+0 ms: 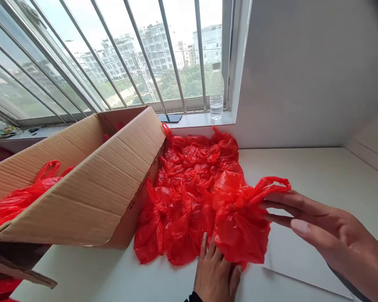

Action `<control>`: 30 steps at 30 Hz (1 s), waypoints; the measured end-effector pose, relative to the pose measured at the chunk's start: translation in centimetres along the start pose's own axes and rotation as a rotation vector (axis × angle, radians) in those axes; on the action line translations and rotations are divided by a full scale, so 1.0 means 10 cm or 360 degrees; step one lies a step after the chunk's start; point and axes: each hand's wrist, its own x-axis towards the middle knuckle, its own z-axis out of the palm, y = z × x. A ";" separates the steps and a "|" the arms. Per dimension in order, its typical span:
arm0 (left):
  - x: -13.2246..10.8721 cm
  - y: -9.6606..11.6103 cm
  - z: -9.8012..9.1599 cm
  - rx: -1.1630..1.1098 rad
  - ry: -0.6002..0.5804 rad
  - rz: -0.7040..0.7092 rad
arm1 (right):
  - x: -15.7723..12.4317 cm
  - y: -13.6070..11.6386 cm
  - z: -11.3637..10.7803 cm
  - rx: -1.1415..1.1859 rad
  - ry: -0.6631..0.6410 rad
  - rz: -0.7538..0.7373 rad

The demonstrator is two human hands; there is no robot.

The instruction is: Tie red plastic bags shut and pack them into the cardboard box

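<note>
A knotted red plastic bag (239, 222) sits at the front right of the packed bags, its tied handles pointing right. My right hand (337, 235) is beside it, fingers stretched out and touching the knot and handles, with the thumb apart from the bag. Below, my left hand (216, 270) reaches up from the bottom edge with fingers spread against the lower front of the bags. The near bag partly covers its fingertips. Several more knotted red bags (182, 214) lie packed in rows on the white table, against the cardboard box.
An open cardboard box (91, 184) with red bags (25, 197) inside fills the left. A phone (170, 118) and a clear bottle (216, 94) are on the sill by the barred window. A flat white sheet (302, 256) lies under my right hand.
</note>
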 end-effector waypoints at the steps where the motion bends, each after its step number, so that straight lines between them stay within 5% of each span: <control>1: 0.00 0.02 -0.06 -0.0038 -0.0035 -0.0042 | -0.03 0.01 0.06 -0.0071 -0.0023 0.0003; 5: -0.02 0.13 -0.42 -0.0172 0.0000 -0.0184 | -0.09 -0.03 0.25 -0.0294 -0.0090 -0.0036; 10: -0.05 0.32 -0.84 -0.0518 0.0600 -0.0702 | -0.10 -0.09 0.42 -0.0253 -0.0293 -0.0050; 12: -0.03 0.40 -0.95 -0.0624 0.0690 -0.0788 | -0.11 -0.07 0.49 -0.0203 -0.0376 -0.0028; 18: -0.01 0.40 -1.00 -0.0934 0.0384 -0.0937 | -0.19 0.10 0.59 -0.0530 -0.0385 -0.0045; 23: -0.10 0.34 -0.95 -0.0986 0.0290 -0.1004 | -0.25 0.17 0.63 -0.1314 -0.0016 -0.0705; 26: -0.09 0.37 -0.96 -0.1025 0.0237 -0.0966 | -0.21 0.22 0.72 -0.1491 -0.0087 -0.0967; 30: -0.10 0.40 -0.96 -0.0999 0.0207 -0.0883 | -0.11 0.31 0.79 -0.1498 -0.0224 -0.0953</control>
